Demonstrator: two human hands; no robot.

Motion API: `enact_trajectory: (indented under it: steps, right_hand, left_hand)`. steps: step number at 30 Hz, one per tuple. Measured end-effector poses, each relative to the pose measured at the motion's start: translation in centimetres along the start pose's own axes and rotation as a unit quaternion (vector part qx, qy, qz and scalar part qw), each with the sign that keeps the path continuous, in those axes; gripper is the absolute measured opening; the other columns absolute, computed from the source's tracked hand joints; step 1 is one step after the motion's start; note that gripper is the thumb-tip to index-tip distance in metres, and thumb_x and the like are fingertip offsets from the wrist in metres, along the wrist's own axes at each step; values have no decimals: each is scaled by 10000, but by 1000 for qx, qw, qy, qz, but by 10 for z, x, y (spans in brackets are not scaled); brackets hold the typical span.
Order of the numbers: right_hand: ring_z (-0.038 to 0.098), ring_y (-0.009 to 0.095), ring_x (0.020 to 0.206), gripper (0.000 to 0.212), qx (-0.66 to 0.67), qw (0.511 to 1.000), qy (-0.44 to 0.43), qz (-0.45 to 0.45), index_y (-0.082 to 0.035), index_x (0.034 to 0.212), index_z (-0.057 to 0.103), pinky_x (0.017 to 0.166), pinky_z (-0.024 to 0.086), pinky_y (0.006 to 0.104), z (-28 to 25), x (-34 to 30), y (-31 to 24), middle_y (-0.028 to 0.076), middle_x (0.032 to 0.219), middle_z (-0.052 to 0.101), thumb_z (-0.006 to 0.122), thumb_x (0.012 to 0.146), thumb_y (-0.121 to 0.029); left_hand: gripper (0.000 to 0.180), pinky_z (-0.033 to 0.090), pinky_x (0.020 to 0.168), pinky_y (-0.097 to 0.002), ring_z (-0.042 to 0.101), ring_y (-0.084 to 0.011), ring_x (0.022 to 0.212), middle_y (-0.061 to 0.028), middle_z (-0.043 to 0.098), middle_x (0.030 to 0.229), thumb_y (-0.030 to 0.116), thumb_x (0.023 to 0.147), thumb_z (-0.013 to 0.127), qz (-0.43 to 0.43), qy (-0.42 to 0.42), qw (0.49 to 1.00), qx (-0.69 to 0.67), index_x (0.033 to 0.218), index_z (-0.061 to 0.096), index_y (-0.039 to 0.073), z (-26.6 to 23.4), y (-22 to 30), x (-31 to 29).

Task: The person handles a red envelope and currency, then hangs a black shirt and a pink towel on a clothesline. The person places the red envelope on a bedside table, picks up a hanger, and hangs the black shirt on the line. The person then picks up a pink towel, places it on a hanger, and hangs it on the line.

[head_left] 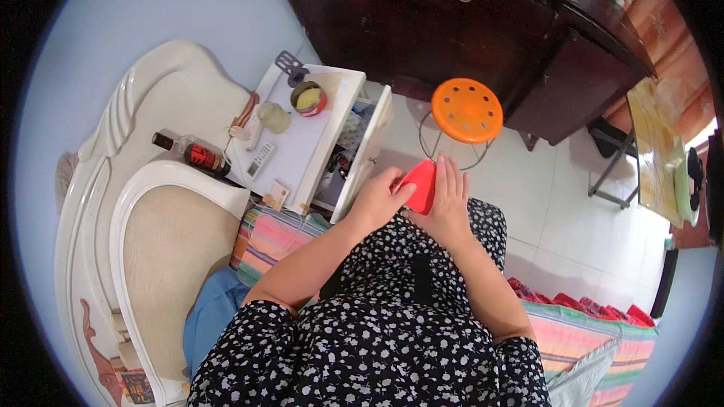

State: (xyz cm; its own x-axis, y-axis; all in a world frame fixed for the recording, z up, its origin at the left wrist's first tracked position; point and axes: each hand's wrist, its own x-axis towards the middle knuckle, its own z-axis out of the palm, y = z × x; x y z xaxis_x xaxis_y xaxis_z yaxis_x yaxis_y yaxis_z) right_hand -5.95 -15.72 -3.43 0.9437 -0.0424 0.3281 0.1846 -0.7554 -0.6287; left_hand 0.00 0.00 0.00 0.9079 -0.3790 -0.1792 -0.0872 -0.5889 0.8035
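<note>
The red piece (424,185) looked smooth and faintly shiny, paper or plastic; which could not be told. The stool (467,111) had a glossy, smooth seat. The cabinet (452,26) looked like dark, polished wood, and the floor (559,188) was shiny tile. The headboard (162,94) had a glossy, cream finish. The bottle (181,148) looked like glossy glass, the remote (261,160) plastic. The dress (362,339) was soft, matt cloth, the bedspread (637,343) woven-looking cloth.

Bottle (190,152), just past nine o'clock: dark label (204,156) bore large red lettering. Remote control (261,159), same direction, nearer the centre: button markings were too small to read. Small pale packet (277,195), nine o'clock: print was illegible.
</note>
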Motion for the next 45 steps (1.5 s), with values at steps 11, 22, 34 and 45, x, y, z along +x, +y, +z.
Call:
enact_trajectory:
  steps: [11,22,34,45]
  right_hand:
    - [476,304,1128,857,181,977,110,8,8,1307,307,950,416,405,-30,-45,64,171,1295,400,810,624,-120]
    - [559,243,987,812,306,943,87,93,15,1320,339,805,480,329,-43,-47,49,151,1289,463,799,670,-148]
    - [592,330,958,983,61,995,53,66,18,1353,329,766,516,400,-61,-41,14,170,1058,573,832,587,-336]
    - [585,360,1000,1092,76,991,-12,107,41,1420,169,791,512,407,-72,-40,4,218,1136,556,804,610,-324]
  left_hand:
    - [271,511,730,-354,614,-254,832,-68,589,991,157,787,667,328,-24,941,82,1045,631,84,47,78,-51]
    - [449,494,778,-357,608,-269,894,-103,595,1002,164,793,674,289,-16,957,26,1192,514,33,47,78,-50]
    - [353,489,711,-240,583,-88,825,-35,595,915,78,911,548,37,-80,963,-255,1248,453,31,44,47,-24]
    - [501,497,771,-313,626,-211,887,-124,609,1023,207,850,637,150,-1,988,-43,1295,454,67,48,53,-37]
